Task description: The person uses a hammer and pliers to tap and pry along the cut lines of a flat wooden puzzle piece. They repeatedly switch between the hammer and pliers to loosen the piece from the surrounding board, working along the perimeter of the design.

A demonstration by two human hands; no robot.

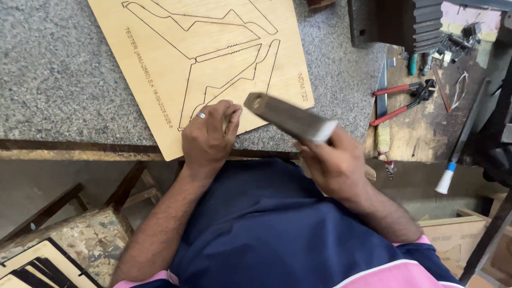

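While a small piece is pinched in the left hand [205, 140], a metal block [290, 117] is gripped by the right hand [333, 162].
Plywood board [213, 58] lies under the left fingertips; cut slots mostly appear unfilled; block is raised just beside them.

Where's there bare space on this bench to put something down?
The grey stone slab is bare left of the plywood board, back to its front edge. A narrow strip shows between the board and the dark metal block. The wooden bench to the right is crowded with red-handled pliers and small tools.
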